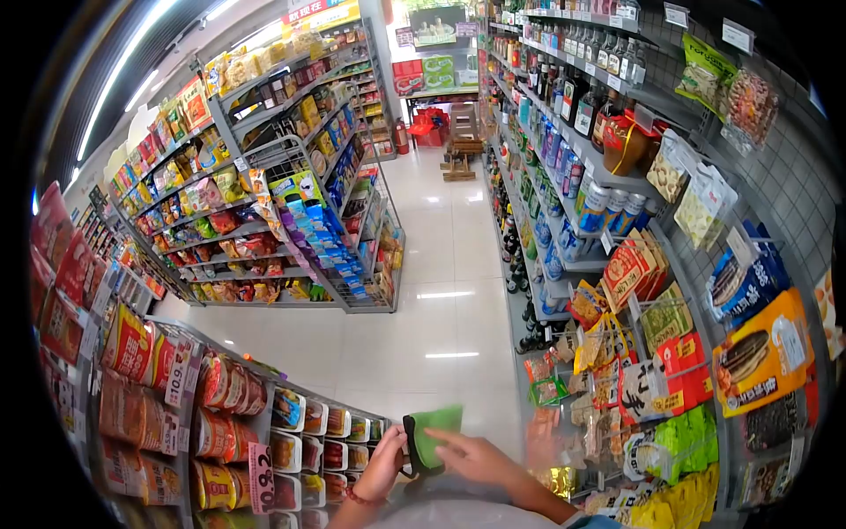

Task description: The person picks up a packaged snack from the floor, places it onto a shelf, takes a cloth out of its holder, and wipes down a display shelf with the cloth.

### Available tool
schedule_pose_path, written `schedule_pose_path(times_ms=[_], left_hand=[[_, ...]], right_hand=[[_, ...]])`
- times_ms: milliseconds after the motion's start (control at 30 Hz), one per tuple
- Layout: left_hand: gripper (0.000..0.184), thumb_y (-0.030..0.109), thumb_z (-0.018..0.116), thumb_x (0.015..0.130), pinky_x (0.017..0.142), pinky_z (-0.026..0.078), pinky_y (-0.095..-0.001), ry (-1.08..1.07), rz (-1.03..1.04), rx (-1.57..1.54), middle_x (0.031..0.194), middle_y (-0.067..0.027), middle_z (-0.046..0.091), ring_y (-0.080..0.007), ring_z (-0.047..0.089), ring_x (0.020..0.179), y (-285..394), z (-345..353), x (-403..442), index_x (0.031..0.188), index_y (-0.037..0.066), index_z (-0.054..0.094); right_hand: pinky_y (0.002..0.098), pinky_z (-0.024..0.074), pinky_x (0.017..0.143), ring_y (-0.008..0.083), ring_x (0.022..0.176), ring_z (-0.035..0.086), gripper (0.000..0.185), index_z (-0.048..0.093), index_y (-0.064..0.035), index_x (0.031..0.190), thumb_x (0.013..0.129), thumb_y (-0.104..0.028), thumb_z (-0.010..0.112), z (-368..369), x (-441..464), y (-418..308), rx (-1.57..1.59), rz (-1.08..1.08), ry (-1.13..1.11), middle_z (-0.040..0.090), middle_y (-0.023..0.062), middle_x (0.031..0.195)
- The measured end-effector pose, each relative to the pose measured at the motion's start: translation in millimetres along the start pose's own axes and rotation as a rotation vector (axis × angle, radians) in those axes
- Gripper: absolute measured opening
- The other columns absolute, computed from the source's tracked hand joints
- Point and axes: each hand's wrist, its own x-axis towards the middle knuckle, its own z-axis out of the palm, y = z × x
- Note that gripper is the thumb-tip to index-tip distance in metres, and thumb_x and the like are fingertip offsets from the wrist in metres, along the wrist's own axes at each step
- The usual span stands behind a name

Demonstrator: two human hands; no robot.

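At the bottom middle, a green cloth-like item (438,426) with a dark edge is between my two hands. My left hand (382,467) has its fingers closed at the dark edge on the item's left side; a red bracelet is on that wrist. My right hand (471,457) reaches in from the right, its fingers stretched out across the green surface. Part of the fingers of each hand is blurred or hidden, and whether the right one grips the item is unclear.
Instant noodle packs (225,438) fill a shelf at the lower left. A snack shelf (352,310) stands beyond it. Along the right run bottles, cans (592,207) and hanging bags (765,353). A tiled aisle (432,238) leads to a wooden stool (460,159) and red bags (430,126).
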Motion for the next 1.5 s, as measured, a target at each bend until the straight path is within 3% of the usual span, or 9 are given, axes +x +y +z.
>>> schedule_pose_path(times_ms=[100,267,367,567,767,1100,1167,1333,1500], left_hand=[[0.019,0.024,0.051,0.109,0.084,0.049,-0.0270,0.073,-0.066,0.104,0.106,0.0015,0.060,-0.0092,0.058,0.094,0.6,5.6,25.0,0.117,0.009,0.056],[0.014,0.016,0.065,0.103,0.054,0.037,-0.0175,-0.023,0.020,0.220,0.092,0.0039,0.060,0.0000,0.050,0.068,-0.6,22.1,76.5,0.111,0.009,0.056],[0.016,0.008,0.064,0.103,0.085,0.053,-0.0239,-0.106,0.006,0.326,0.107,-0.0008,0.065,-0.0080,0.063,0.098,5.0,26.7,108.6,0.117,0.003,0.058],[0.032,0.015,0.071,0.099,0.079,0.058,-0.0269,-0.396,0.059,0.654,0.110,-0.0085,0.068,-0.0126,0.068,0.095,52.5,44.1,199.6,0.123,0.000,0.058],[0.027,0.019,0.065,0.100,0.066,0.052,-0.0273,-0.457,0.197,0.776,0.084,-0.0049,0.068,-0.0104,0.063,0.073,131.2,26.9,306.7,0.117,-0.001,0.064],[0.028,0.019,0.080,0.092,0.060,0.052,-0.0250,-0.262,0.193,0.810,0.071,-0.0024,0.067,-0.0068,0.062,0.069,220.6,-46.7,418.8,0.085,-0.003,0.066],[0.024,0.018,0.077,0.095,0.064,0.053,-0.0243,-0.259,0.054,0.711,0.076,-0.0021,0.069,-0.0071,0.063,0.072,227.0,-61.4,437.1,0.091,-0.003,0.068],[0.021,0.014,0.073,0.097,0.070,0.054,-0.0245,-0.289,0.151,0.589,0.091,-0.0050,0.072,-0.0077,0.065,0.080,242.5,-62.7,464.6,0.108,-0.004,0.068],[0.022,0.011,0.076,0.094,0.072,0.055,-0.0252,-0.215,0.223,0.593,0.094,-0.0062,0.072,-0.0091,0.067,0.083,255.3,-54.2,496.9,0.106,-0.003,0.064]], right_hand=[[0.0289,0.0525,0.070,0.0113,0.070,0.061,0.044,0.058,-0.0212,0.147,0.104,-0.030,0.062,-22.6,17.5,13.3,0.064,0.033,0.060,0.064,0.0051,0.075],[0.0287,0.0518,0.066,0.0112,0.068,0.061,0.037,0.066,-0.0093,0.132,0.099,-0.026,0.071,-49.8,49.2,30.2,0.012,-0.056,0.210,0.066,0.0061,0.083],[0.0282,0.0526,0.065,0.0118,0.069,0.064,0.034,0.067,-0.0039,0.124,0.097,-0.023,0.074,-68.8,64.4,26.4,-0.035,-0.069,0.327,0.069,0.0075,0.091],[0.0280,0.0561,0.071,0.0136,0.078,0.071,0.026,0.070,-0.0005,0.114,0.096,-0.019,0.073,-120.5,112.6,17.3,-0.112,0.000,0.492,0.072,0.0097,0.094],[0.0282,0.0565,0.076,0.0132,0.080,0.071,0.021,0.068,0.0008,0.108,0.097,-0.017,0.071,-163.1,218.7,-29.0,-0.110,0.066,0.597,0.073,0.0078,0.092],[0.0261,0.0542,0.077,0.0095,0.084,0.066,0.027,0.065,0.0001,0.109,0.098,-0.023,0.073,-170.4,369.9,-43.4,-0.040,0.120,0.483,0.071,0.0040,0.093],[0.0253,0.0531,0.075,0.0081,0.083,0.064,0.027,0.065,-0.0002,0.107,0.099,-0.025,0.073,-177.4,401.4,-50.3,-0.045,0.113,0.487,0.070,0.0028,0.092],[0.0249,0.0513,0.069,0.0076,0.075,0.061,0.028,0.063,-0.0001,0.101,0.100,-0.027,0.071,-198.6,449.7,-41.8,-0.026,0.039,0.474,0.066,0.0012,0.085],[0.0257,0.0493,0.068,0.0075,0.077,0.059,0.025,0.063,0.0011,0.105,0.102,-0.024,0.066,-227.6,489.7,-37.4,0.128,0.047,0.392,0.064,0.0023,0.087]])
